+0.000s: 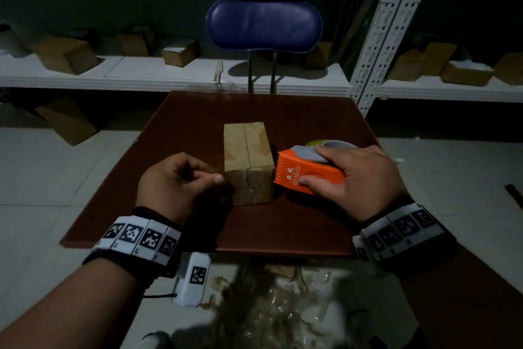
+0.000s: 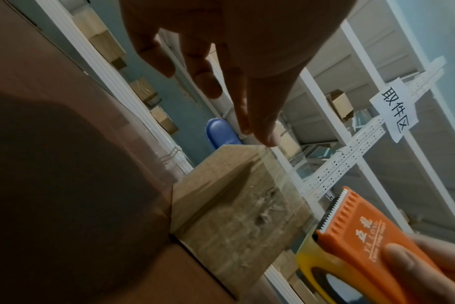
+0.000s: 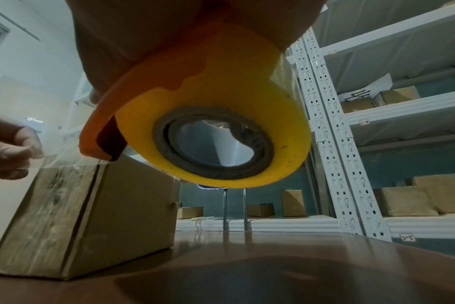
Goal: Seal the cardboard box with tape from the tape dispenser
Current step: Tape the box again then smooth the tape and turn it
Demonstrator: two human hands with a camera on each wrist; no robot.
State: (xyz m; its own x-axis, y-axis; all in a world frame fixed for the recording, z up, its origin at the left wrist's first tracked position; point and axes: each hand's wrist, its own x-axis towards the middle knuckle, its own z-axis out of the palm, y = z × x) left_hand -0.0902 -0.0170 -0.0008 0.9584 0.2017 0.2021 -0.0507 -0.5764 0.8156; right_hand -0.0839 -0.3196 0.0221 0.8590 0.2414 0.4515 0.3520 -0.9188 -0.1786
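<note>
A small cardboard box [image 1: 249, 162] stands in the middle of the brown table [image 1: 184, 122], the seam of its shut top flaps showing. My right hand [image 1: 317, 166] grips the orange tape dispenser [image 1: 308, 172], whose toothed blade sits at the box's near right edge. The yellow tape roll [image 3: 216, 133] fills the right wrist view. My left hand [image 1: 210, 179] pinches the free end of the clear tape [image 2: 286, 181] at the box's near left corner. The strip runs taut from those fingertips [image 2: 262, 139] across the box's near face to the blade.
A blue chair [image 1: 263, 26] stands behind the table. White shelving [image 1: 169, 71] with several cardboard boxes lines the back wall. Crumpled tape scraps [image 1: 268, 306] lie on the floor below the table's near edge.
</note>
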